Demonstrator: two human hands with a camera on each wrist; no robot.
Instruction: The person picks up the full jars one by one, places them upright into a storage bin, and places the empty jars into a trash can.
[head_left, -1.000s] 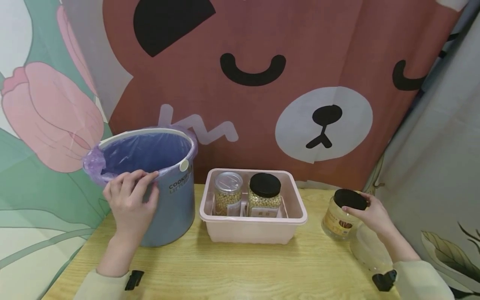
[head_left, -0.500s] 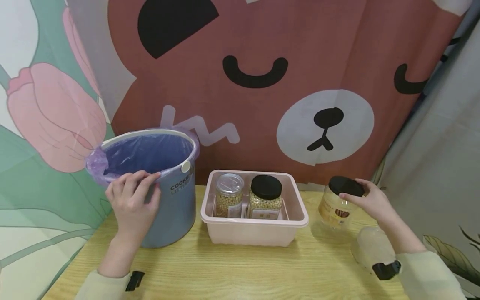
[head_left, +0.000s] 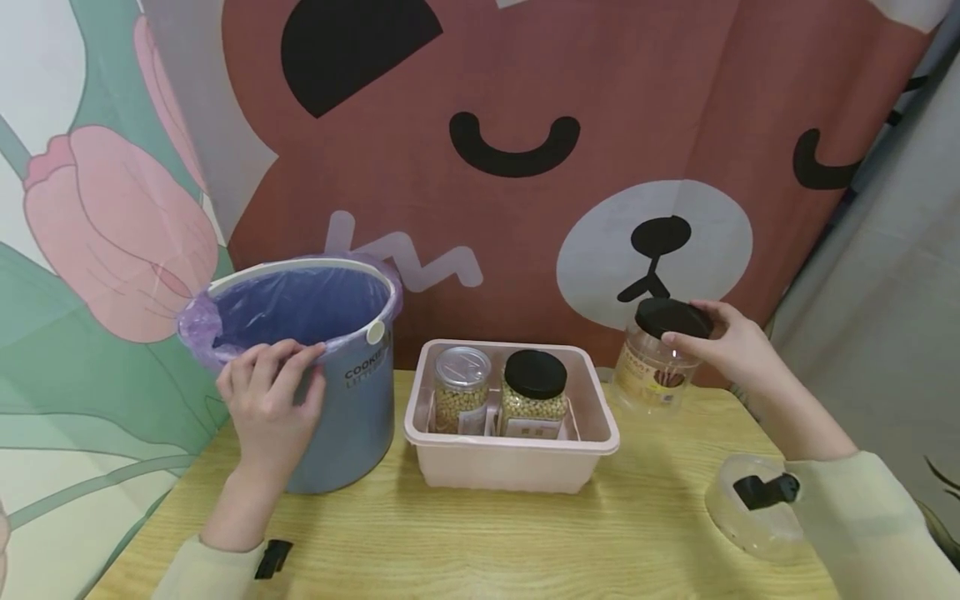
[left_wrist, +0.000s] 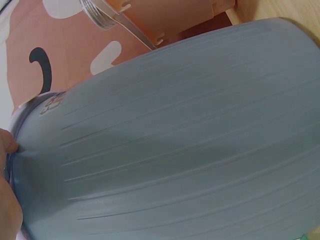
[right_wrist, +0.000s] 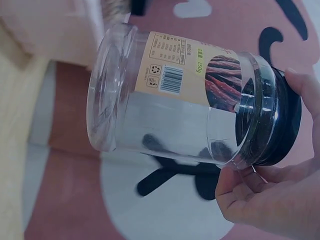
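Observation:
My left hand [head_left: 270,404] grips the near rim of a blue-grey trash can [head_left: 352,425] with its fingers hooked over the purple bin liner [head_left: 201,329]. In the left wrist view the can's ribbed side [left_wrist: 175,135] fills most of the picture, and the thumb lies at the rim. My right hand [head_left: 738,346] holds a clear plastic jar [head_left: 648,371] by its black screw lid [head_left: 672,319], thumb and fingers around it. The jar is raised above the table, to the right of the pink basin. Its label [right_wrist: 175,70] carries a barcode, and the see-through body looks empty.
A pink plastic basin [head_left: 510,467] stands mid-table. Inside are a silver-lidded jar of beans [head_left: 461,400] and a black-lidded one [head_left: 534,392]. A clear empty-looking container [head_left: 750,517] lies under the right forearm. Printed cloth [head_left: 510,75] hangs behind the wooden table [head_left: 465,550].
My right hand has lifted the jar off the table and moved it left toward the basin. The clear container behind it is more exposed. My left hand stays on the trash can's rim.

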